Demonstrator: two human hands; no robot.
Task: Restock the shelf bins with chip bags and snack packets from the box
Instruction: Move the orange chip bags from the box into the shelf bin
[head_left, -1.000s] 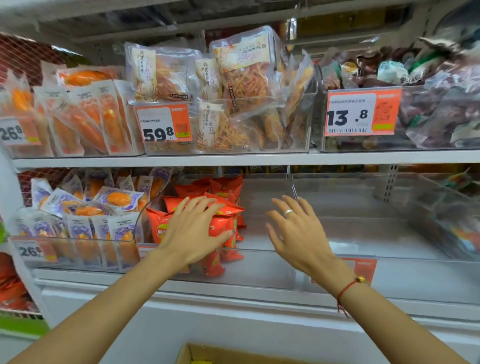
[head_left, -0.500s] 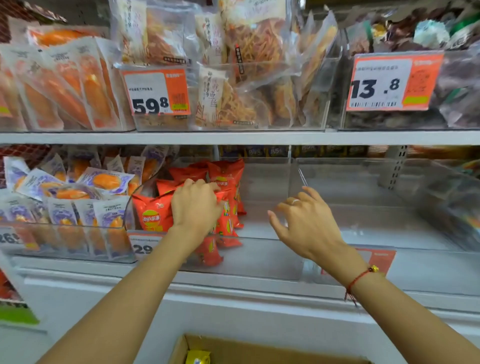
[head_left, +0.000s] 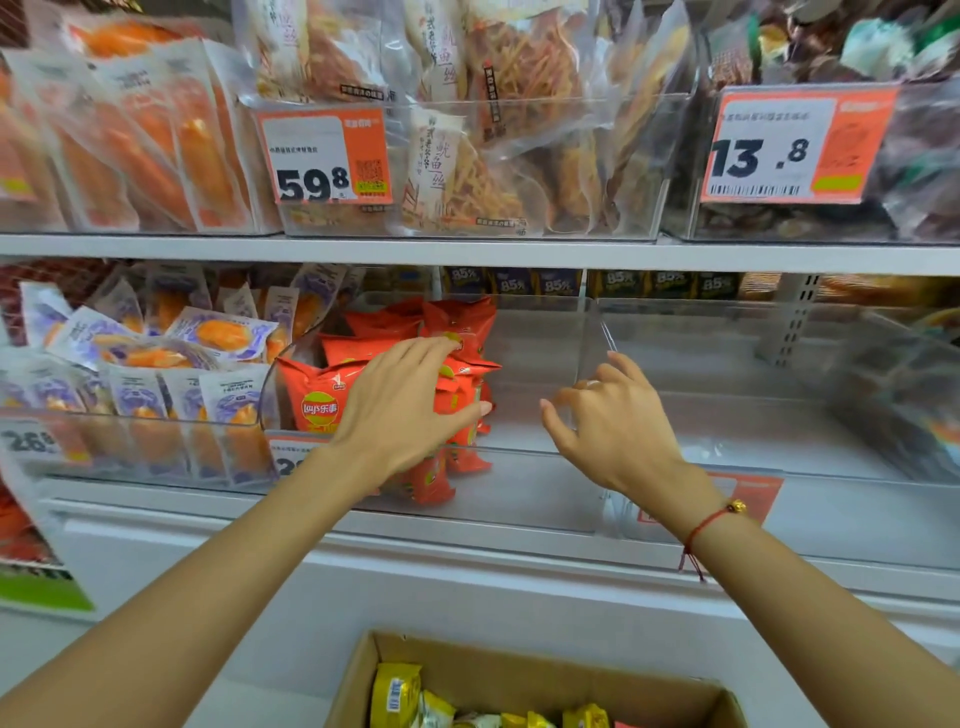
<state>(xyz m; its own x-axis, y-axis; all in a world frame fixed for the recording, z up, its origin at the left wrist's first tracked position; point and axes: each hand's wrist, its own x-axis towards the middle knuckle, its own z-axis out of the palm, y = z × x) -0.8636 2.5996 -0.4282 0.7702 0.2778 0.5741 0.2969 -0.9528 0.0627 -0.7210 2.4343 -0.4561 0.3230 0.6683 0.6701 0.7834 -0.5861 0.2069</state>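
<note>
**Clear bin status: red chip bags, lower shelf**

Clear plastic forms the middle bin (head_left: 519, 457) on the lower shelf (head_left: 467, 551). I see red chip bags (head_left: 322, 400) stacked at its left end only; the bin's right portion holds nothing.

Left hand (head_left: 400, 410): the grip is spread, with straight fingers resting flat on the red chip bags and the thumb extended to the right. It holds nothing.

Right hand (head_left: 613, 426): the grip is loosely curled and holds nothing. It hovers at the clear divider (head_left: 587, 353) on the bin's right side. I cannot tell whether the fingertips touch the divider.

Cardboard box (head_left: 545, 675): it sits below the shelf at the bottom edge, cut off by the frame. Yellow snack packets (head_left: 395, 696) are inside; their print is too blurred to read.

Surroundings: the left neighbour bin (head_left: 130, 457) holds purple-and-white packets (head_left: 218, 332). On the upper shelf, clear bags of shredded snacks (head_left: 498, 171) sit behind a price tag (head_left: 327, 156) reading 59.8. A second tag (head_left: 789, 145) reads 13.8. The left forearm hides part of the middle bin's own label.
</note>
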